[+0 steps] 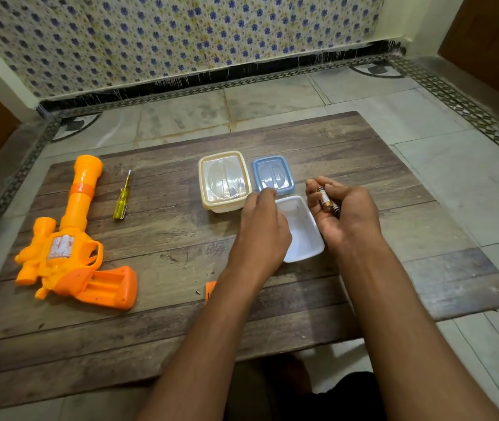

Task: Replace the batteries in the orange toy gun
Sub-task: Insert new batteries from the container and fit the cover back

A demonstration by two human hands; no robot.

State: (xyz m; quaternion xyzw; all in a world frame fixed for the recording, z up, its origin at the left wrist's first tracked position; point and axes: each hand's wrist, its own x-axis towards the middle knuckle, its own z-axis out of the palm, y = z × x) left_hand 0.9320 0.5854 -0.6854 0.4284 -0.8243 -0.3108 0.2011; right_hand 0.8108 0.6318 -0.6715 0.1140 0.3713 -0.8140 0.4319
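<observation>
Plenty of open worktop between the hands and the toy gun off to their left, only a screwdriver lying partway. Right ahead of the hands it's crowded: a cream-lidded box, a blue lid and an open white tub bunched together.

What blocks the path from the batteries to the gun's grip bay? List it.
Nothing visible does. The right hand holds the batteries above the open white box. The gun lies far left with its grip bay uncovered. Between them lie only bare mat and the left hand, which can move aside.
</observation>
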